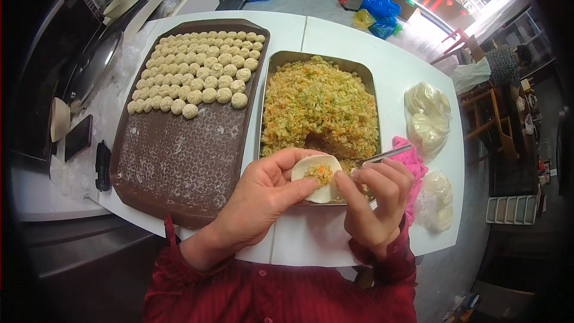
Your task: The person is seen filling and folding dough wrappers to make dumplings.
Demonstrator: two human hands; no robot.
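A round dough wrapper (pixel 326 194) lies across the fingers of my left hand (pixel 264 197), whose thumb presses on a small mound of chopped vegetable filling (pixel 321 173) at its middle. At the wrapper's right edge, my right hand (pixel 376 197) pinches the dough between its fingertips. Just beyond both hands stands a rectangular metal pan (pixel 376 94) heaped with chopped filling (pixel 318 98), green and pale with orange bits. A hollow shows in the near side of the heap. The metal handle of a utensil (pixel 388 154) slants out of the pan behind my right hand; its other end is hidden.
A brown tray (pixel 179 157) on the left carries rows of pleated buns (pixel 197 72) at its far end. On the right of the white table (pixel 309 237) are a pink cloth (pixel 415 166) and plastic bags of pale dough (pixel 428 121). A phone (pixel 79 138) lies far left.
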